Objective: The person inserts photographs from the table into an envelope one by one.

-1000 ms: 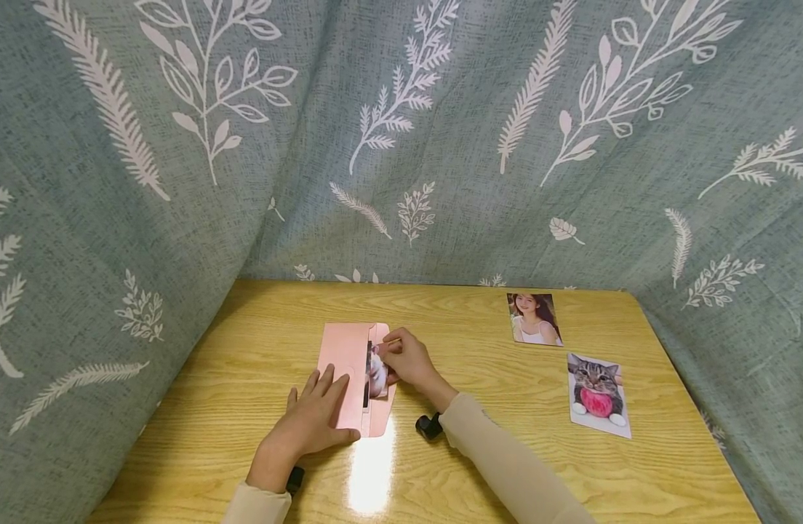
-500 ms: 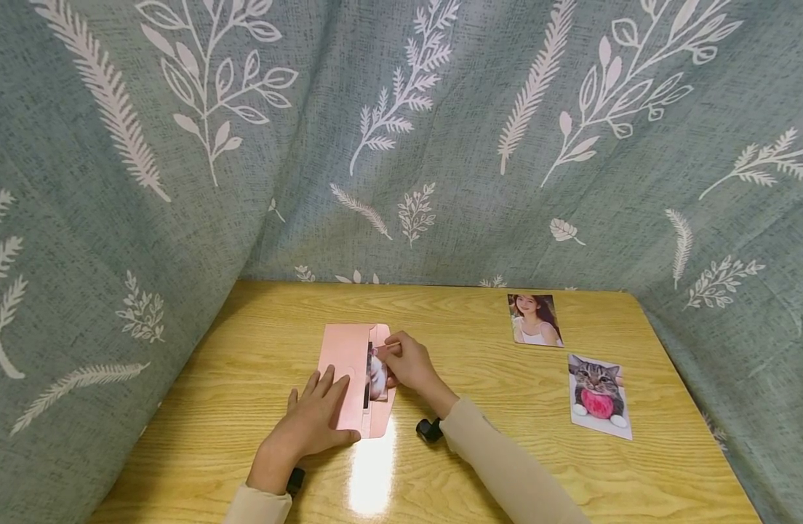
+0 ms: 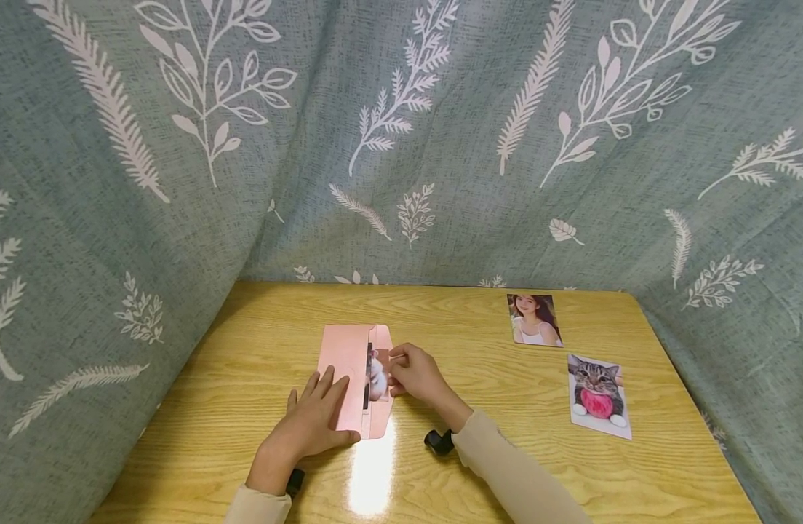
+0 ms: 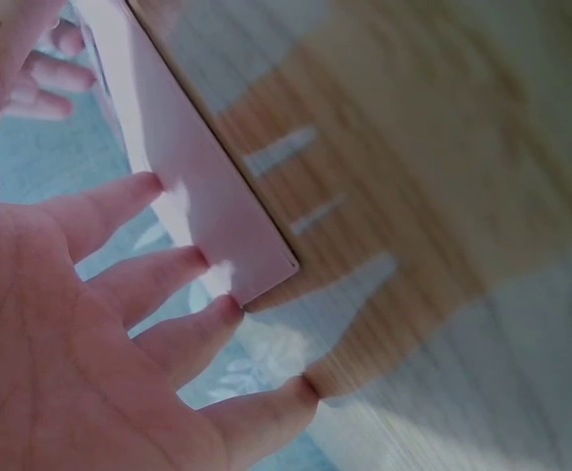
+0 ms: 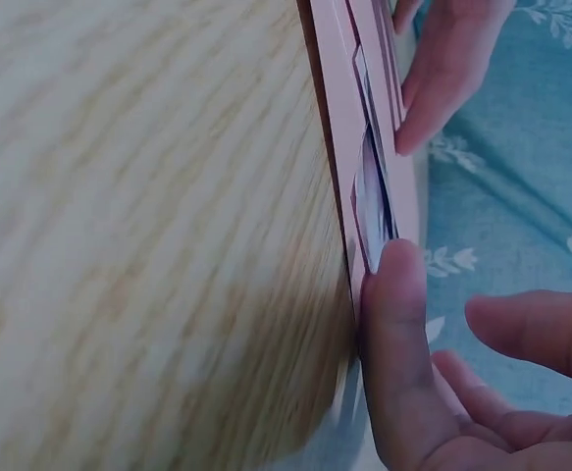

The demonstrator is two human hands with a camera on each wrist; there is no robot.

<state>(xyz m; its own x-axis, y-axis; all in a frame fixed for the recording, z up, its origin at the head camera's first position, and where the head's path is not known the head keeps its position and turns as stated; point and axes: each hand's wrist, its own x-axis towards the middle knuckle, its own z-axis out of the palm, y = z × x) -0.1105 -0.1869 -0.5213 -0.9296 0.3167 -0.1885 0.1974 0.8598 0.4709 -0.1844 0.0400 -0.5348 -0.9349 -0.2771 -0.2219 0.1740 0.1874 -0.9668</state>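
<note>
A pink envelope [image 3: 345, 349] lies on the wooden table, its flap side facing right. Partly inside its opening is a photo [image 3: 378, 378] of a white furry animal, with a dark strip along its left; the rest is hidden. My left hand [image 3: 310, 418] rests with spread fingers on the envelope's lower left. In the left wrist view, fingertips touch the envelope [image 4: 202, 201]. My right hand [image 3: 420, 371] is at the photo's right edge. The right wrist view has one finger [image 5: 395, 294] touching by the photo [image 5: 372, 201], another finger standing apart from it.
Two more photos lie at the right: a portrait of a person [image 3: 534, 320] near the back edge and a cat with a red fruit [image 3: 598, 397] nearer. A patterned green curtain [image 3: 401, 145] surrounds the table [image 3: 257, 313] at the back and sides.
My right hand has let go of the photo's upper right part and shifted slightly right and toward me, uncovering more of the photo. The left hand stays put.
</note>
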